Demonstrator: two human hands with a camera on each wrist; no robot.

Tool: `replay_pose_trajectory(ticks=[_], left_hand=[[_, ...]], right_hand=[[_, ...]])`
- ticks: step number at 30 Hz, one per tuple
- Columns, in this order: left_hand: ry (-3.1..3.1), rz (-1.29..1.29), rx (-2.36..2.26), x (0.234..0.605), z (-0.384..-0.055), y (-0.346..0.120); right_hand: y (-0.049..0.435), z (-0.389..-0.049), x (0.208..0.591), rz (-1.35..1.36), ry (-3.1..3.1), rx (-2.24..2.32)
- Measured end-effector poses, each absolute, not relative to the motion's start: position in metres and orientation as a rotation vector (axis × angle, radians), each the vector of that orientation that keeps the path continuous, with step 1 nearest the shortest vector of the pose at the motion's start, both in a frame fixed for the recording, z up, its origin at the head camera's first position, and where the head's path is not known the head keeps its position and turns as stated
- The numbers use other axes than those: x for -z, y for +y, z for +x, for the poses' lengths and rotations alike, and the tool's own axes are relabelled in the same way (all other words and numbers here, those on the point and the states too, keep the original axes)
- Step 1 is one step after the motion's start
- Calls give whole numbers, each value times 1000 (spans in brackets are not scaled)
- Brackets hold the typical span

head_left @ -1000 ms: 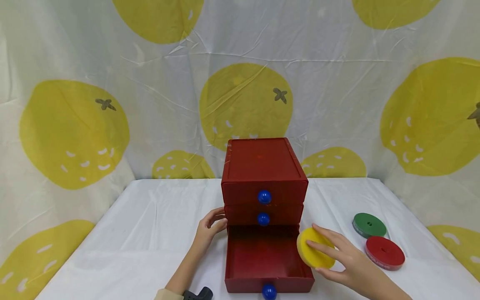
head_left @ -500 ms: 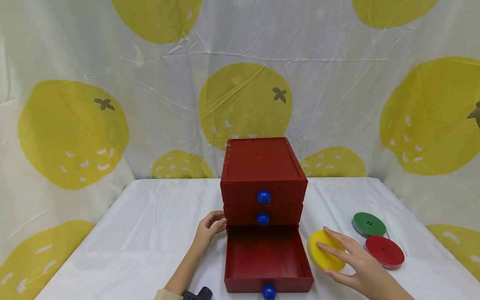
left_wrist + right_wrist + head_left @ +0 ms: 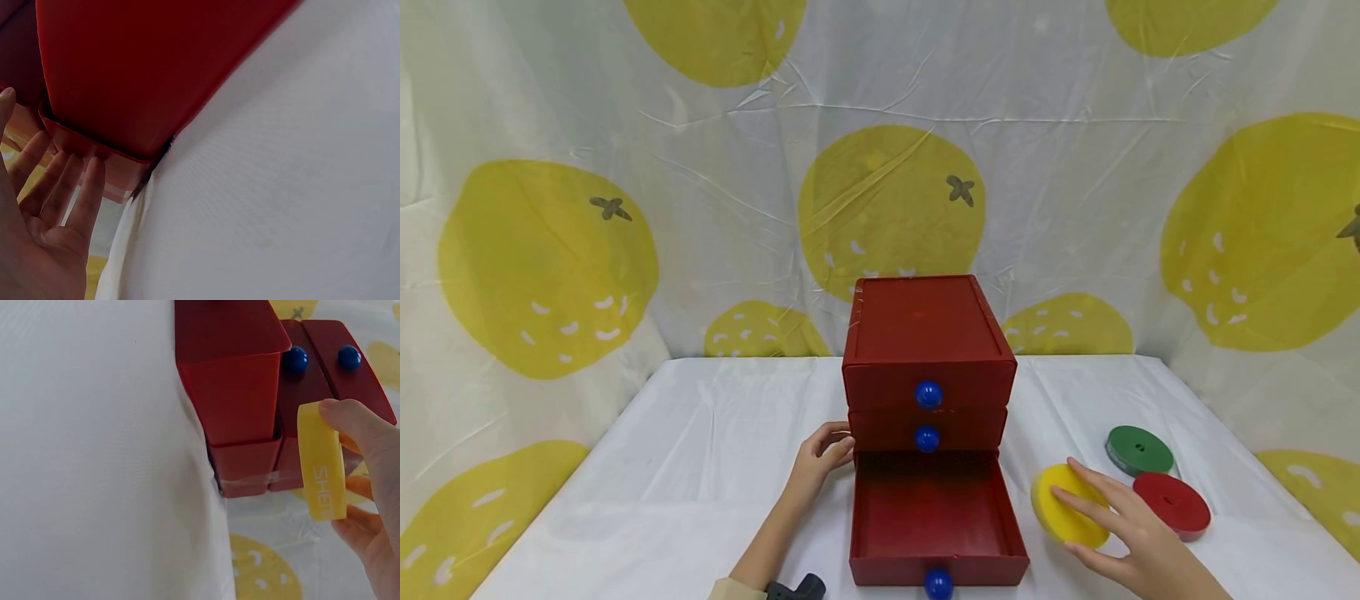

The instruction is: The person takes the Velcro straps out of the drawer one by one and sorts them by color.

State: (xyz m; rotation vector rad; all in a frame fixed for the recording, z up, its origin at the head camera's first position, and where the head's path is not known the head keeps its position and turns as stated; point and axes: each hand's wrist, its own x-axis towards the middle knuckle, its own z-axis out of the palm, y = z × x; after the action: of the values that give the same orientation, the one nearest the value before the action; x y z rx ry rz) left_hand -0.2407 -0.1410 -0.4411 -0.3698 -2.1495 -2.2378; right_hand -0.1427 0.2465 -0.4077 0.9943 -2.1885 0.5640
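My right hand (image 3: 1127, 521) pinches a flat yellow roll (image 3: 1070, 506) between thumb and fingers, to the right of the pulled-out bottom drawer. In the right wrist view, white lettering shows on the rim of the yellow roll (image 3: 322, 462). A red cabinet (image 3: 928, 321) with blue round knobs stands in the middle of the table. Its bottom drawer (image 3: 928, 512) is out and nothing lies in it; the two drawers above are closed. The fingers of my left hand (image 3: 816, 458) rest against the cabinet's left side, loosely bent and holding nothing.
On the right lie a green roll (image 3: 1138, 450) and a red roll (image 3: 1171, 504), close together. A black object (image 3: 797, 587) shows by the left wrist. White cloth (image 3: 760, 400) covers the table, and a curtain with yellow fruit (image 3: 891, 200) hangs behind.
My right hand has moved right with the yellow roll, away from the drawer's right edge. My left hand and the cabinet stay in place.
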Motion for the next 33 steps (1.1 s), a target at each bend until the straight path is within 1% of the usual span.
replay_pose_trajectory(ticks=[19,22,27,33], left_hand=[[-2180,-386,2213,445,-241,-142],[-2179,-388,2208,445,-241,-142],[-2174,-389,2213,445,-241,-143],[-2176,-392,2208,444,-241,-142]], right_hand=[[275,-126,418,784,-2251,-530],[279,-122,421,659,-2323,-518],[286,-115,430,358,-2537,-532],[306,-115,438,174,-2811,-538]])
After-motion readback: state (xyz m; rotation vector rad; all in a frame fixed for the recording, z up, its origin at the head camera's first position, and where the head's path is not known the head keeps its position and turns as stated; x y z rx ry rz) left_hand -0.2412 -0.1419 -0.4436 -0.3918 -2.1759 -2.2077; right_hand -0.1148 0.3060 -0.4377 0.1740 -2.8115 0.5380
